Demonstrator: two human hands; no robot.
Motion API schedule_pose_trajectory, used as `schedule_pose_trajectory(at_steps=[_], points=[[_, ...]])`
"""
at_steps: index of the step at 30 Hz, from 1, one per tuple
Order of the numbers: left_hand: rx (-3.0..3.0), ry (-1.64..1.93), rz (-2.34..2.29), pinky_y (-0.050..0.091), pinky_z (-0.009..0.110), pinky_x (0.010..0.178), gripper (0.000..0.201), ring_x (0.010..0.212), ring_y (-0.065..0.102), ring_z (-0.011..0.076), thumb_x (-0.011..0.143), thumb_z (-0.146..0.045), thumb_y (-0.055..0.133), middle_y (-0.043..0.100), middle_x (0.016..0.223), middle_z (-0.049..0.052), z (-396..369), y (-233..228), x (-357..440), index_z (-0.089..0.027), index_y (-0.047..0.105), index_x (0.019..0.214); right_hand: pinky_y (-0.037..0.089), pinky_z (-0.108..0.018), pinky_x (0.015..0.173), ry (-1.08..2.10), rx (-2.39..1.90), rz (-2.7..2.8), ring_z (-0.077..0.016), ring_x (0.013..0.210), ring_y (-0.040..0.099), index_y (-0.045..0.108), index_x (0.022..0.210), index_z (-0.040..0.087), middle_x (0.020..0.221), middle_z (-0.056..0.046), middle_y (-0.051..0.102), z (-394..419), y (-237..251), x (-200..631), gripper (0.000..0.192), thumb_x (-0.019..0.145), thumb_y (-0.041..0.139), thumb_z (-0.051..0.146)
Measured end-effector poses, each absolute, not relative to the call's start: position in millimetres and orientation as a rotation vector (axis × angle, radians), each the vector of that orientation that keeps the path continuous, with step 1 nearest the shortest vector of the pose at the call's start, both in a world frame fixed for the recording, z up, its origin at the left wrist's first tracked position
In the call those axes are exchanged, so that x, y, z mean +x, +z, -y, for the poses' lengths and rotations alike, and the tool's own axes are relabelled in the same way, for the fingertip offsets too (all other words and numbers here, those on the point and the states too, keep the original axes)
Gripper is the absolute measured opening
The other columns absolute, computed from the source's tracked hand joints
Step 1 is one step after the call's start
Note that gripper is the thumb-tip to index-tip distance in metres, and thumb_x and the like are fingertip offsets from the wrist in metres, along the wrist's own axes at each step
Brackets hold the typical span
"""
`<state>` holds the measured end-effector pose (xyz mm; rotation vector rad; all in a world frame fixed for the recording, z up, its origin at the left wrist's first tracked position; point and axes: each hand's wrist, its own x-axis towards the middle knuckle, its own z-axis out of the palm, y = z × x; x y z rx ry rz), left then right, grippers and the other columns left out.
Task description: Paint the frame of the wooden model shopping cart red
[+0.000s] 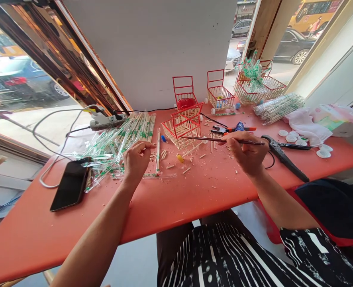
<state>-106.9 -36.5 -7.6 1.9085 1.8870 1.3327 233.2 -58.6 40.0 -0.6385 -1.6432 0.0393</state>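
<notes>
My right hand (246, 153) grips a thin dark rod-like tool (212, 139) that points left toward a small red and wood stick basket (181, 126) on the red table (194, 191). My left hand (137, 158) pinches a wooden stick (157, 149) that lies upright on the table, next to a heap of wrapped chopsticks (125, 133). Cut stick bits and shavings lie between the two hands.
A black phone (70, 184) lies at the left. A power strip (107, 119) with cables sits behind the chopsticks. Finished stick baskets (220, 93) stand at the back. A black glue gun (284, 156), pliers (234, 128), white caps (293, 137) and bags lie to the right.
</notes>
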Motion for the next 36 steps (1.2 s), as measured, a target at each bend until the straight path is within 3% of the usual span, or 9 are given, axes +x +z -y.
schedule_pose_trajectory(at_steps=[7, 19, 25, 36], points=[[1.915, 1.317, -1.905, 0.057, 0.027, 0.076, 0.030, 0.075, 0.071, 0.0150, 0.083, -0.010, 0.055, 0.083, 0.097, 0.000, 35, -10, -108, -0.022, 0.082, 0.081, 0.063, -0.030, 0.071, 0.004, -0.788, 1.601, -0.0172, 0.074, 0.081, 0.081, 0.093, 0.027, 0.083, 0.000, 0.085, 56, 40, 241, 0.020, 0.105, 0.068, 0.037], [1.933, 1.349, -1.886, 0.056, 0.027, 0.073, 0.028, 0.069, 0.068, 0.0138, 0.084, -0.014, 0.056, 0.082, 0.097, 0.001, 35, -13, -110, -0.022, 0.082, 0.082, 0.061, -0.034, 0.066, -0.135, -0.922, 1.505, -0.0193, 0.069, 0.077, 0.083, 0.086, 0.028, 0.075, -0.002, 0.082, 52, 47, 254, 0.030, 0.106, 0.066, 0.044], [1.927, 1.340, -1.900, 0.056, 0.028, 0.076, 0.028, 0.069, 0.069, 0.0137, 0.083, -0.013, 0.056, 0.082, 0.097, 0.001, 36, -14, -111, -0.022, 0.082, 0.082, 0.063, -0.034, 0.069, -0.048, -0.952, 1.435, -0.0174, 0.065, 0.077, 0.078, 0.084, 0.026, 0.070, 0.001, 0.079, 48, 48, 255, 0.028, 0.105, 0.066, 0.040], [1.914, 1.305, -1.907, 0.056, 0.029, 0.076, 0.030, 0.073, 0.070, 0.0152, 0.084, -0.014, 0.055, 0.082, 0.099, 0.001, 37, -11, -111, -0.023, 0.083, 0.083, 0.060, -0.033, 0.053, 0.092, -0.956, 1.291, -0.0177, 0.056, 0.076, 0.075, 0.087, 0.026, 0.068, 0.000, 0.078, 34, 46, 262, 0.033, 0.102, 0.068, 0.054]])
